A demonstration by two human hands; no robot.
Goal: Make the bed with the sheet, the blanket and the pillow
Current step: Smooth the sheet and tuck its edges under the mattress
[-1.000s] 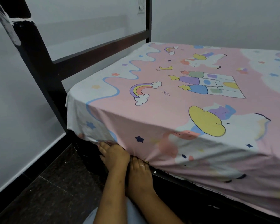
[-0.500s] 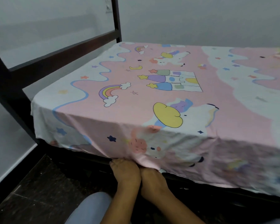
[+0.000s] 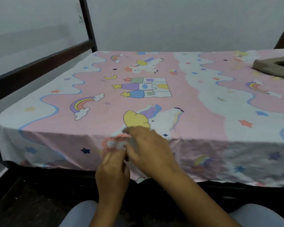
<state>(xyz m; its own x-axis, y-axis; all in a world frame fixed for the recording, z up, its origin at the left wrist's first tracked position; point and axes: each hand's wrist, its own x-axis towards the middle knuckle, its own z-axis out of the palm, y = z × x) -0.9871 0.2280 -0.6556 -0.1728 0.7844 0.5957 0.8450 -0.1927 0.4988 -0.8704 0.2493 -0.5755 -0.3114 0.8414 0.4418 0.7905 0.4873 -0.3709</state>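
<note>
left hand (image 3: 112,172) and right hand (image 3: 148,148) blur against the near drape of the sheet (image 3: 105,89), grip impossible to tell, and a hard tug there could pull it crooked.

The person's hands, the left hand (image 3: 112,175) and the right hand (image 3: 150,150), are motion-blurred and run into bare forearms (image 3: 202,199). Plain pale blue-grey trousers (image 3: 79,214) cover 2 knees (image 3: 259,216).

- Sheet (image 3: 154,99): pink and white with rainbows, castles and unicorns, spread flat from the dark bed rail (image 3: 39,63), near edge hanging wrinkled.
- Folded grey-brown cloth (image 3: 275,68): lying on the sheet, far from the bed rail.
</note>
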